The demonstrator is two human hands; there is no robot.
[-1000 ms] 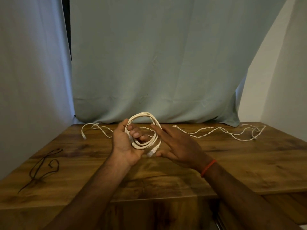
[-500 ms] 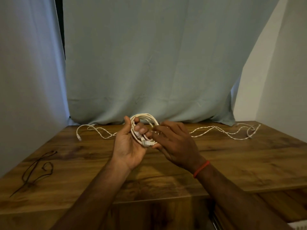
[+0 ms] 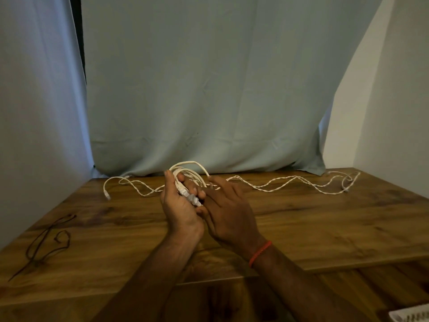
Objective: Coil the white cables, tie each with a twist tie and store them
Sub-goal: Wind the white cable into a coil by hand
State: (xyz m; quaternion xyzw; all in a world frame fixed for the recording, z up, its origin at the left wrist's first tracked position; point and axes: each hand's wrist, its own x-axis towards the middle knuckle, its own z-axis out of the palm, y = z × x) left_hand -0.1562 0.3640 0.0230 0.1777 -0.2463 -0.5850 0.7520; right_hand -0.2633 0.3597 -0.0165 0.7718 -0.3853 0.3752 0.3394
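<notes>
Between the two hands, raised off the table [image 3: 325, 228], sits the coiled cable [image 3: 192, 169] — several white loops standing up past the fingertips. The left hand [image 3: 178, 205] has hold of it, thumb on one side and fingers curled round the bundle on the other, with the plug ends [image 3: 191, 198] lying across its palm. Gripping the loops where the ends meet is probably what keeps the coil from springing apart until a tie goes on. The right hand [image 3: 228, 212], a red band [image 3: 260, 253] at its wrist, is mostly open. Its fingers stretch out against the coil's right side, and none is seen to curl round the cable, so it looks to be steadying rather than gripping.

Beyond both hands a second white cable [image 3: 278, 185], loosely twisted, lies uncoiled on the table. One end is off to the left of the left hand, and the rest trails well away past the right hand. Well to the left of the left hand lie the dark twist ties [image 3: 50, 240], untouched, so tying looks not yet begun.

No box or bag for storing the cables shows plainly. Below the right forearm, a white ribbed edge [image 3: 411, 316] pokes in — what it is, or whether it holds anything, cannot be told.
</notes>
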